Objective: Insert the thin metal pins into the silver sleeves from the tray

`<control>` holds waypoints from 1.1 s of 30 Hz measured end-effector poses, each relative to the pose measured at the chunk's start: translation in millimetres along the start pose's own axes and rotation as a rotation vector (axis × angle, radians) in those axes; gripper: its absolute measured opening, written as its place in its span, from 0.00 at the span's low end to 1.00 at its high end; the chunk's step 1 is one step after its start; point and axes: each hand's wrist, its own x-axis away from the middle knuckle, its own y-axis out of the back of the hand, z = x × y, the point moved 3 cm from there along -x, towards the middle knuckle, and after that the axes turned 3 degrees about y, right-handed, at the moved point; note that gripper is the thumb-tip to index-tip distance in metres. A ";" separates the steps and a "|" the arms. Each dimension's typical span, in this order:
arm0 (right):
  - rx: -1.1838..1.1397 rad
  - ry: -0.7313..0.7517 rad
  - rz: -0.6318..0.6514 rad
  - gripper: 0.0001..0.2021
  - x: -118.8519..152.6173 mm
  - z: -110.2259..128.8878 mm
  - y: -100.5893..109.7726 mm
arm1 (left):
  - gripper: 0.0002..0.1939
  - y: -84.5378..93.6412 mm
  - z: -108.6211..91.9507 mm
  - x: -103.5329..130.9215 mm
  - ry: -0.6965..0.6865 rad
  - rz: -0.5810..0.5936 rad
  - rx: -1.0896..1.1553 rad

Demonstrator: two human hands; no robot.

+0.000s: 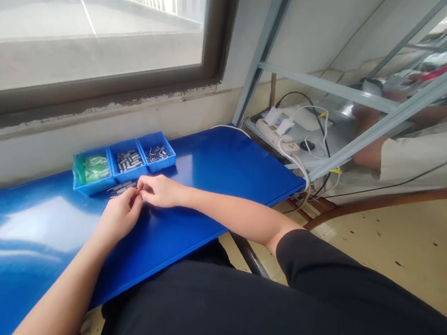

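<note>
My left hand (122,213) and my right hand (160,190) meet over the blue table, fingertips pinched together. Whatever lies between their fingers is too small and covered to name. Just behind them, several metal pins (121,187) rest on the tabletop, partly hidden by my left hand. Beyond these stand three joined blue bins. The left bin (93,189) holds a green plastic bag (96,169) with pale pieces inside. Short metal cylinders (129,161) fill the middle bin, and thin metal pins (157,153) lie in the right one.
The blue table (215,163) runs along a wall below a window (89,43). A metal frame (359,96) rises at its right end, by a power strip (278,136) with plugs and loose cables. Farther right, another person's arm (366,132) is blurred.
</note>
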 end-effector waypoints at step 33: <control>0.003 0.007 0.006 0.05 1.9 7.9 4.1 | 0.13 -0.5 2.2 0.0 -0.001 0.006 -0.006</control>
